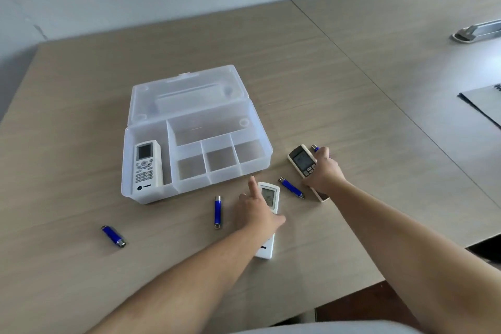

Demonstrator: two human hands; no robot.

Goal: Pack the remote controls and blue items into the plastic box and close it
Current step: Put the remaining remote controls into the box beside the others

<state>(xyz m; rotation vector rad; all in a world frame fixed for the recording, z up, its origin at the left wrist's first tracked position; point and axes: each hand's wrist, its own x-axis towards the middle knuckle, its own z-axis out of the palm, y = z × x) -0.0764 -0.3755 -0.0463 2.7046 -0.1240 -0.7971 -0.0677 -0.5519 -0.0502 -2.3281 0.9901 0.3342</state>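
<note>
A clear plastic box (264, 141) sits open on the table, lid tilted back. One white remote (147, 167) lies in its long left compartment. My left hand (257, 211) rests on a second white remote (269, 199) in front of the box, fingers spread over it. My right hand (324, 171) closes around a grey-faced remote (301, 160) to the right of the box. Blue cylinders lie loose: one at the front left (113, 236), one upright-lying near my left hand (217, 211), one between the two remotes (291, 187), and one mostly hidden behind my right hand (315, 148).
The box's three small front compartments and the long rear one hold nothing. A grey booklet (485, 103) lies at the right edge, and a metal holder (471, 34) sits at the far right. The table's front edge runs close to my right forearm.
</note>
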